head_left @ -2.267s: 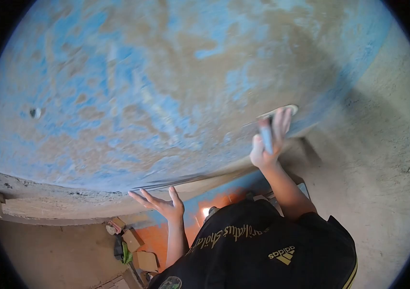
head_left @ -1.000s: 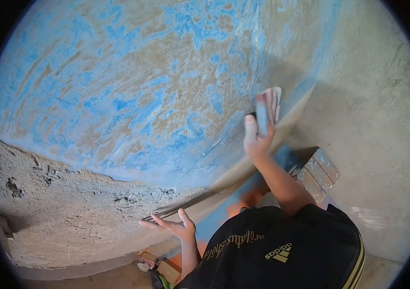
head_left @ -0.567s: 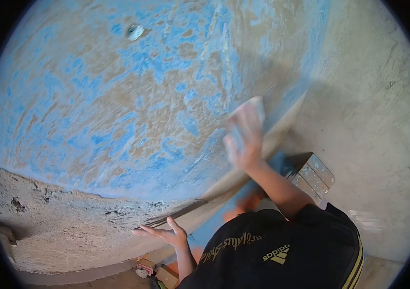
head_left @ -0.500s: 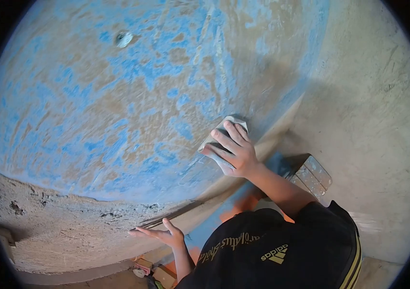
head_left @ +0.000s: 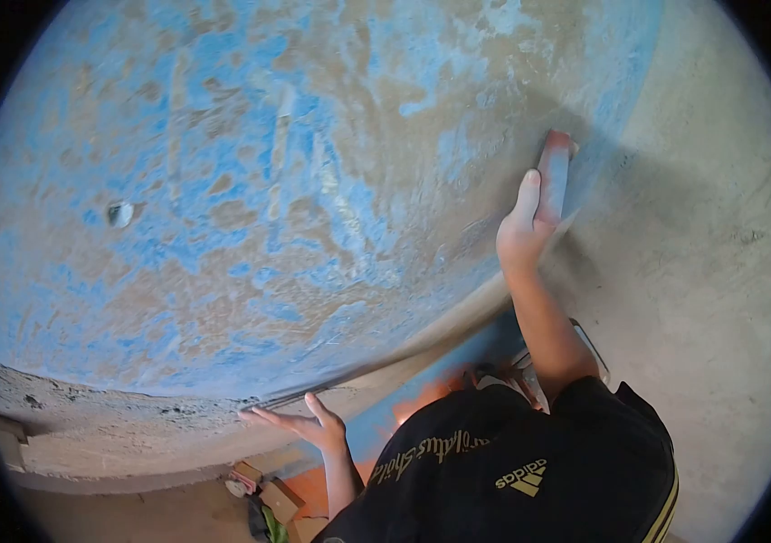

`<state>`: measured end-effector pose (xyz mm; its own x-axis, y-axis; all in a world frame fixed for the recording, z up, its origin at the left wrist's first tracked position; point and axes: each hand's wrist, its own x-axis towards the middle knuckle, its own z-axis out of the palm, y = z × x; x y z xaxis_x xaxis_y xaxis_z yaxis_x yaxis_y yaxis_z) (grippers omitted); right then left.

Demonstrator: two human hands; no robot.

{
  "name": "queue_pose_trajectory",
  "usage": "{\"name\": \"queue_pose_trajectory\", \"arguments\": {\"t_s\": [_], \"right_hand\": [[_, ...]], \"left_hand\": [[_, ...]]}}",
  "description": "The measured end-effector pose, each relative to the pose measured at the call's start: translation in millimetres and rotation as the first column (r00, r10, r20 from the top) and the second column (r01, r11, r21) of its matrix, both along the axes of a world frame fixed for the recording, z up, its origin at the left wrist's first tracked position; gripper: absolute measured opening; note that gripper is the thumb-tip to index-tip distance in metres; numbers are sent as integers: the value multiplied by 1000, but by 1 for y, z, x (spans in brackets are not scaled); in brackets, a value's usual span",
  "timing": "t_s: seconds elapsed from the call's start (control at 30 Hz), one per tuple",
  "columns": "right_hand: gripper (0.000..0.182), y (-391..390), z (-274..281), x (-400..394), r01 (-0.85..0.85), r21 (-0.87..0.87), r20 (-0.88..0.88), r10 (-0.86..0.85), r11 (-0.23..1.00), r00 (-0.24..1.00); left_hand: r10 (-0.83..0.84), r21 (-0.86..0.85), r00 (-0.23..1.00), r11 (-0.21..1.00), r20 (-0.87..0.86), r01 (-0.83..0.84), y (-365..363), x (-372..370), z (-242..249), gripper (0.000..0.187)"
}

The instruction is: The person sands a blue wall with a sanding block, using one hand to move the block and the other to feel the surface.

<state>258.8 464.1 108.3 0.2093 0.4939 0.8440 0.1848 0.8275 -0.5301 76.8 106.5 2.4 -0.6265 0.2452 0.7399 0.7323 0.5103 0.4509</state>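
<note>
The right hand (head_left: 523, 233) grips a red-and-pale-blue rectangular block (head_left: 556, 172) at the patchy blue-and-brown wall (head_left: 358, 136), near the plain grey wall (head_left: 702, 235). The left hand (head_left: 320, 429), fingers spread and visibly holding nothing, is beside the rough grey lower edge (head_left: 123, 430).

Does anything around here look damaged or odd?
Yes. The blue surface looks patchy, with brown-grey areas breaking up its color. Its lower-left border is rough and pitted, unlike the smoother part above. A pale round spot also stands out at left; I can't tell what it is.
</note>
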Motion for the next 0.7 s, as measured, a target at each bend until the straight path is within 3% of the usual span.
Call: {"name": "queue_pose_trajectory", "arguments": {"t_s": [0.07,0.13,0.23,0.27,0.3,0.33,0.37,0.4,0.5,0.53,0.6,0.67,0.7], "right_hand": [[42,-5,16,7,35,129,74,-44,991,996],[43,-17,26,26,-179,347,469,-5,920,883],[46,36,16,37,-137,463,414,-77,876,907],[48,55,15,39,-36,281,206,-24,959,978],[49,56,27,38,-60,63,-32,62,996,998],[50,57,38,37,-150,-104,-325,109,983,939],[48,53,33,23,-64,1,-241,62,998,969],[46,43,17,20,-42,151,-43,49,988,998],[41,33,-7,18,-145,554,363,-82,820,928],[40,50,0,18,-99,638,305,-133,764,943],[42,71,15,29,-57,531,126,-13,846,992],[43,76,30,27,-1,310,-106,36,951,994],[44,71,29,29,-33,371,-17,43,928,999]], "left_hand": [[-11,1,1000,1000,-7,11,17,12,6,94],[-12,-8,1000,1000,0,12,31,22,7,94],[9,-2,1000,1000,-10,-9,50,29,10,93],[21,4,1000,1000,-12,-21,54,33,10,92],[31,3,1000,1000,-3,-31,58,37,10,92],[39,6,999,999,10,-39,61,42,10,91],[46,14,999,999,24,-46,69,49,9,91],[50,16,998,999,49,-51,76,56,4,91],[40,26,996,999,77,-42,90,67,-7,90],[30,29,996,999,79,-33,96,74,-10,89],[25,25,997,999,74,-27,105,85,-12,88],[49,39,988,998,148,-55,110,96,-14,87],[61,45,980,996,191,-71,113,104,-17,87]]}}
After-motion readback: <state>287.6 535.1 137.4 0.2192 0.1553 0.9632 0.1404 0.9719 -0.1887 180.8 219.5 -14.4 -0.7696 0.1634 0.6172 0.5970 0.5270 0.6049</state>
